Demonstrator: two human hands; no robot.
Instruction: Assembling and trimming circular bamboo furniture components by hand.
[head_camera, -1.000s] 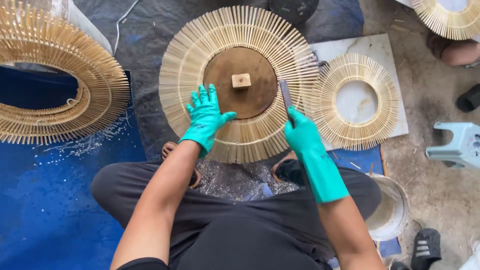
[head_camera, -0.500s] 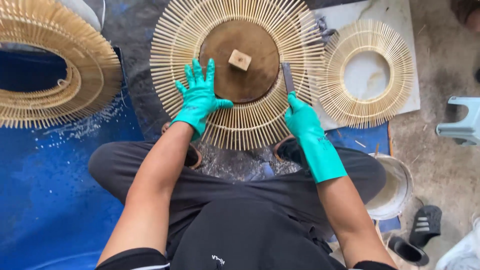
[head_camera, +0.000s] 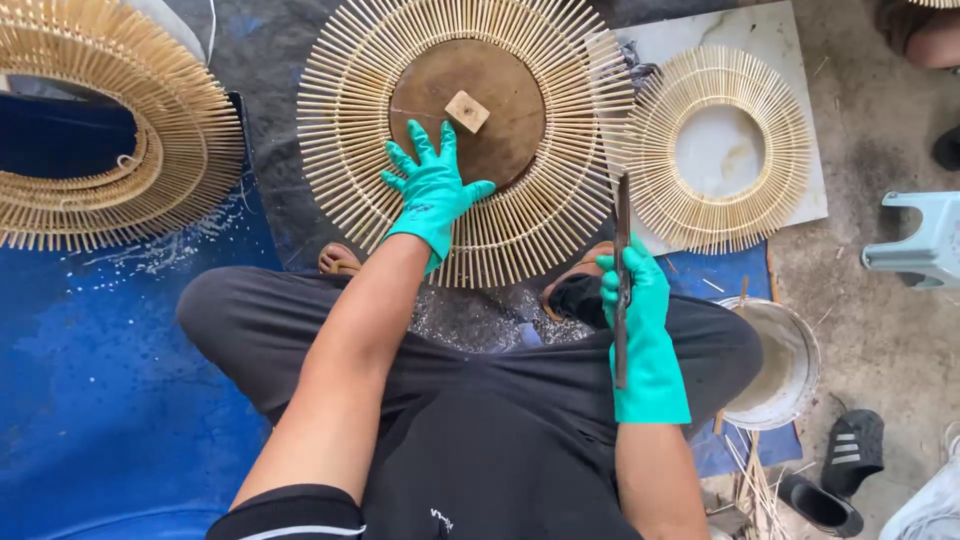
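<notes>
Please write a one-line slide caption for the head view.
Gloved left hand presses on a round sunburst stick frame while the right hand holds a thin dark tool.

Both my hands wear teal rubber gloves, the left hand (head_camera: 432, 192) and the right hand (head_camera: 640, 290). Each glove has a long cuff reaching past the wrist, the right one wrinkled along the forearm. My arms are bare above the cuffs. I wear dark grey trousers (head_camera: 300, 330), a black top with a thin white stripe at the left sleeve hem, and sandals.
</notes>
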